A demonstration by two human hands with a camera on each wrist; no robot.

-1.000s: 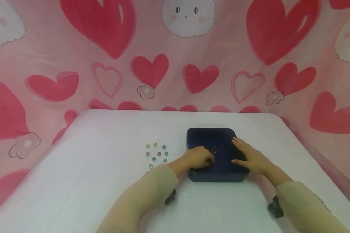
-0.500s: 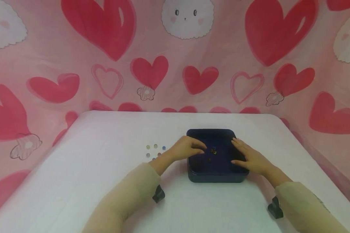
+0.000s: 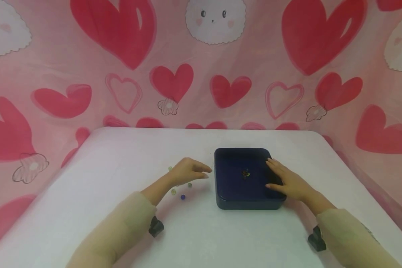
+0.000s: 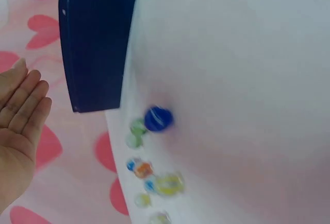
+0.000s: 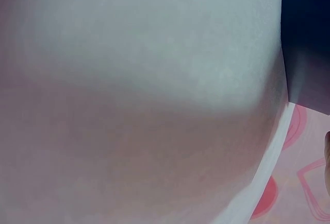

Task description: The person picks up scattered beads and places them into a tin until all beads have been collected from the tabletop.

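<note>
As the left hand (image 3: 189,171) hangs over the white table (image 3: 130,156), just short of the tray's near-left side, its fingers stretch out together with the thumb apart from them, and the left wrist view shows a bare palm with nothing held. The tray (image 3: 251,204) stands right of the table's middle: deep navy, roughly square, with rounded corners, upright walls and a plain dark floor. The right hand (image 3: 286,182) lies over its right rim, fingers extended and thumb spread away, touching the edge without gripping it. Near the middle of the tray floor sits a small cluster (image 3: 245,174) of brownish and yellow bits, too small to make out singly. Left of the tray, partly hidden by the left hand, glass marbles (image 3: 173,192) lie on the table, clear with greenish or yellowish tints; the left wrist view adds orange and light blue, blurred. Nearest the person is a blue marble (image 3: 182,197), solid and deep in colour, with a pale streak across it.
</note>
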